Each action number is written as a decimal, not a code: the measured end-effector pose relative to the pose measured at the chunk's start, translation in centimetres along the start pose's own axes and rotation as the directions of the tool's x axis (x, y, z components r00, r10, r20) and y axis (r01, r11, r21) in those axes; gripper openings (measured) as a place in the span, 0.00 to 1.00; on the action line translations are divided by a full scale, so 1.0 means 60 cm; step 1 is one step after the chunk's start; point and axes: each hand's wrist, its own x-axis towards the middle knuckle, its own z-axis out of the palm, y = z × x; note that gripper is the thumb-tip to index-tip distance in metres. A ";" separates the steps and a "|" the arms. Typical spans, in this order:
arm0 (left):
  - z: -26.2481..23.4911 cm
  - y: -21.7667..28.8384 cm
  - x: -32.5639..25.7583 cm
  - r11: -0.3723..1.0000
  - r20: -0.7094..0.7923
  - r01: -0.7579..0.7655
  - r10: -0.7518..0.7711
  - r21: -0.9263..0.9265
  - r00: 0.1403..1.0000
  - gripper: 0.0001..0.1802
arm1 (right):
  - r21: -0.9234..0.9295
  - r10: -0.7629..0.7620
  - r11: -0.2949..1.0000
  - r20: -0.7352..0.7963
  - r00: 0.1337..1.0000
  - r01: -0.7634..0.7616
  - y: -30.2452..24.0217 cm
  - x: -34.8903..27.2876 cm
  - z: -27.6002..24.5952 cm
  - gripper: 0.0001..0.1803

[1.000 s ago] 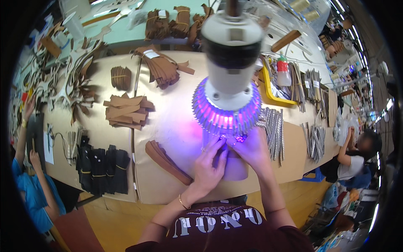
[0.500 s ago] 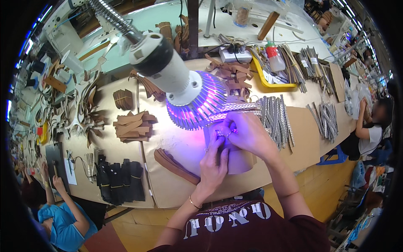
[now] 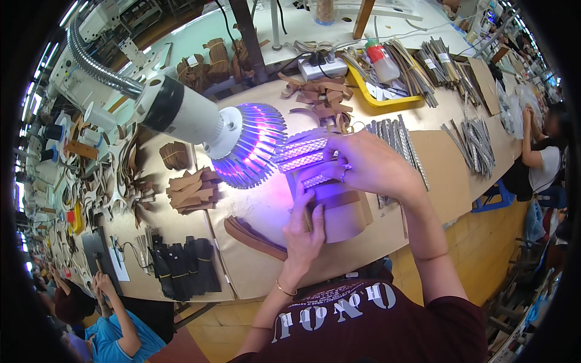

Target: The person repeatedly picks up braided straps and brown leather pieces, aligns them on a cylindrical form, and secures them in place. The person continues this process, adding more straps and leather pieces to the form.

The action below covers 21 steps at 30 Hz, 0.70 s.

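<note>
Right hand (image 3: 363, 166) grips woven strips (image 3: 302, 154) — under lamp (image 3: 242, 148).

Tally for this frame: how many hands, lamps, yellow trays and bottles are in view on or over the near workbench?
Person's own hands: 2, the left hand and the right hand, both on braided strips
Violet lamp: 1
Yellow tray: 1
Red-capped bottle: 1
Total: 5
</note>
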 end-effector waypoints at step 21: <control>-0.012 0.005 0.008 0.988 0.092 -0.075 0.063 0.133 0.994 0.21 | 0.288 0.204 0.938 -0.014 0.979 -0.192 0.073 -0.036 0.017 0.17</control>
